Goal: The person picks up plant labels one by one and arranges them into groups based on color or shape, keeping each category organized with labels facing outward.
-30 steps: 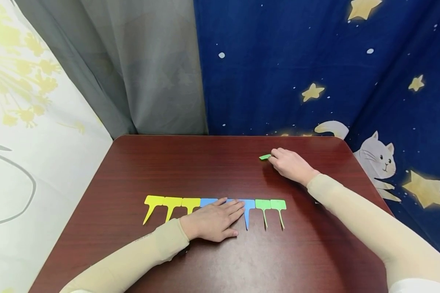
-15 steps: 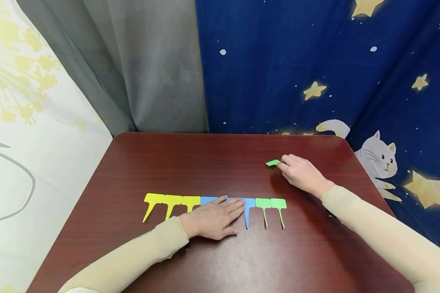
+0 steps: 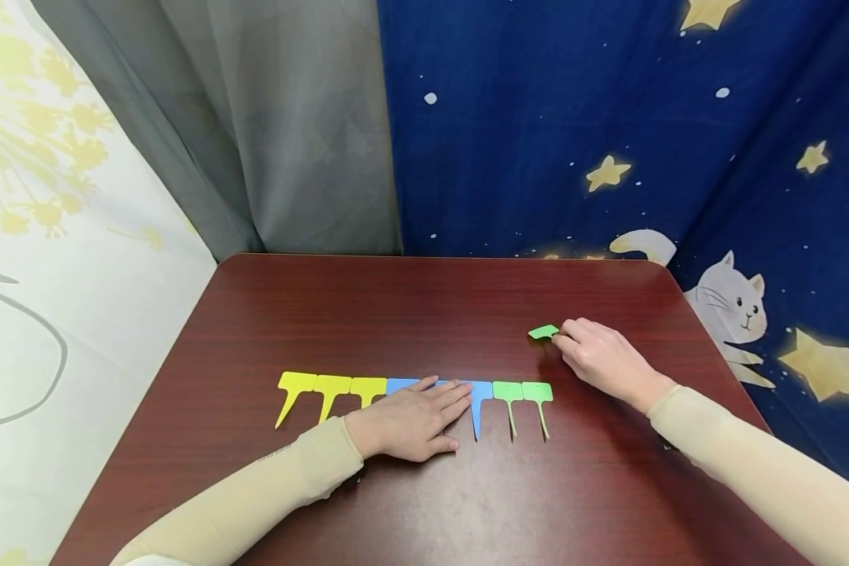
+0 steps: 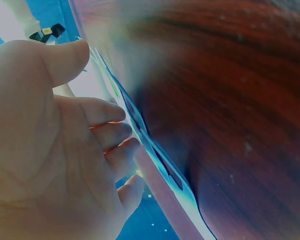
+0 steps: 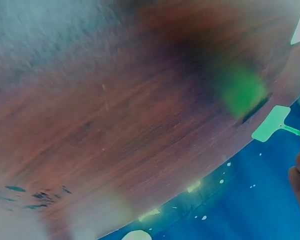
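Across the middle of the table runs a row of T-shaped plant labels, heads side by side and stems toward me. Three yellow plant labels (image 3: 297, 382) form its left end, then come blue plant labels (image 3: 477, 391), then two green plant labels (image 3: 538, 391). My left hand (image 3: 412, 424) lies with fingers extended over the blue ones and partly hides them. The left wrist view shows its palm beside the labels' thin edges (image 4: 157, 152). Beyond the row's right end, my right hand (image 3: 608, 360) pinches another green plant label (image 5: 273, 123) by its stem, head pointing left, above the tabletop.
The dark red wooden table (image 3: 368, 306) has rounded far corners. Grey curtain (image 3: 311, 141) and a blue star-patterned curtain (image 3: 523, 157) hang behind it. A white patterned cloth (image 3: 56, 314) hangs along the left side.
My right hand has come nearer and shifted right, carrying the green plant label back from the far part of the table. The left hand stays over the blue labels.
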Motion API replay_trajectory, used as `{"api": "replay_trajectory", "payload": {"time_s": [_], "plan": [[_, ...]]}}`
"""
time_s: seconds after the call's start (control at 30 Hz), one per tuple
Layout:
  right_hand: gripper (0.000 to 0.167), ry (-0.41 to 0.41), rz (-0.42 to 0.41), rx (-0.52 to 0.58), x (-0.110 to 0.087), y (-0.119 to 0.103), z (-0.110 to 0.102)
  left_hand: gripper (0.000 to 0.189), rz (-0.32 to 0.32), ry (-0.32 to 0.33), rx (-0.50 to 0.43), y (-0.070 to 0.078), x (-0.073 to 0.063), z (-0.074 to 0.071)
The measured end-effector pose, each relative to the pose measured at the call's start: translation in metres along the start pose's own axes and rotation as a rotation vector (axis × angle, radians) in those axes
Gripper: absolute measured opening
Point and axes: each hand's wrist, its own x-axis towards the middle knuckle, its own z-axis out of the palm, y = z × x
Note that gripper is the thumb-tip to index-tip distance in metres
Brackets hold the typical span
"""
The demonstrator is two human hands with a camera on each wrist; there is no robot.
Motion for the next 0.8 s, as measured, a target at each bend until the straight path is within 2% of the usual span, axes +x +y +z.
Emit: {"api": "replay_trajectory", "payload": {"time_s": [0.13,0.37,0.8], "plan": [[0.017,0.017,-0.006,0.004,-0.005,-0.006,-0.004,0.073,-0.003,-0.007,-0.008,0.001,-0.001,-0.001],[0.036,0.061,-0.001,0.021,-0.013,-0.017,-0.012,0.072,-0.013,-0.005,-0.015,0.002,-0.002,0.0],[0.036,0.083,-0.004,0.019,-0.03,-0.037,-0.017,0.072,-0.013,0.005,-0.028,0.002,-0.003,0.0]]}}
